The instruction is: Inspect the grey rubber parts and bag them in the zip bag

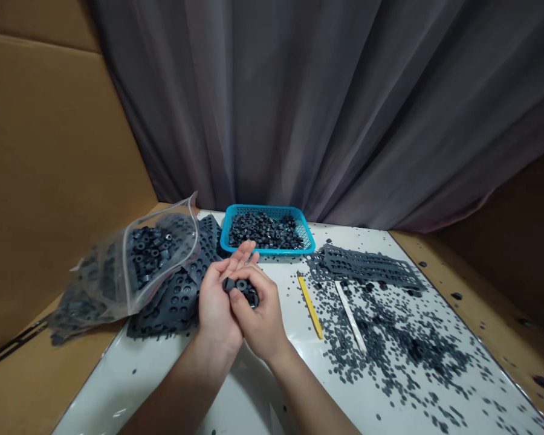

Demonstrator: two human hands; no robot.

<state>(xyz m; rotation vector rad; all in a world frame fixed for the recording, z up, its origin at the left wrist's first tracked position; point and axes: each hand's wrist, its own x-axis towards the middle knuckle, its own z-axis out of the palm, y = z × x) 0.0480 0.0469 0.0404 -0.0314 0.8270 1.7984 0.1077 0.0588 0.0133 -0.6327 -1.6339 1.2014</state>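
In the middle of the head view my two hands are pressed together in a cup around several small black rubber parts (241, 285), some of them ring-shaped with a hole. My left hand (217, 305) lies palm up beneath, its fingers pointing toward the basket. Curled over the parts from the right is my right hand (266, 305), its thumb resting against them. Just beyond my fingertips stands a blue plastic basket (312, 243) holding many similar black parts (265, 231). How many parts lie inside my hands is hidden.
At left, an open clear zip bag (129, 266) of black parts leans on perforated dark rubber sheets (174, 302). To the right lie a yellow cutter-like tool (310, 307), a white stick (351, 317), punched-out sheets (372, 266) and scattered black discs (390, 338). Cardboard walls (49, 151) flank the white table (131, 393).
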